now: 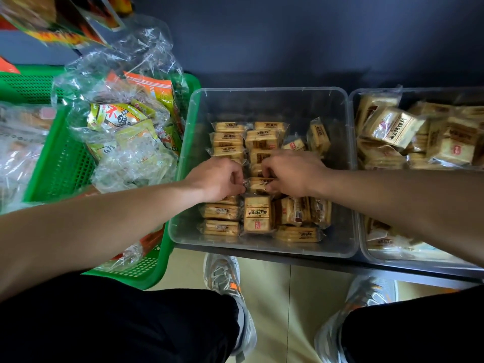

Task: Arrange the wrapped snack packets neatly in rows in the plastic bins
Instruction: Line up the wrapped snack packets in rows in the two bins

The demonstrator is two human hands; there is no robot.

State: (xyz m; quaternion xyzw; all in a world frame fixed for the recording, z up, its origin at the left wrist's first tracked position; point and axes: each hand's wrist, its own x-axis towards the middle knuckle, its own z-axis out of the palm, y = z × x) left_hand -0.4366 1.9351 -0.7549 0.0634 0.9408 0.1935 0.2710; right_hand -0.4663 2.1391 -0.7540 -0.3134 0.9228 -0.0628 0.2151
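Observation:
A clear plastic bin (272, 100) stands in front of me with several tan wrapped snack packets in it. Two rows of packets (227, 140) lie flat along its left side; others stand loose at the right and front. In the middle of the bin, both hands hold one snack packet (258, 184) by its ends. My left hand (220, 176) pinches its left end and my right hand (293, 174) grips its right end. A second clear bin (352, 121) at the right holds a loose heap of the same packets (392, 127).
A green mesh basket (60, 166) at the left holds clear bags of orange and green snack packs (123, 121). Both bins sit on a dark shelf edge (327, 267). Below are a beige tiled floor, my grey shoes and black trousers.

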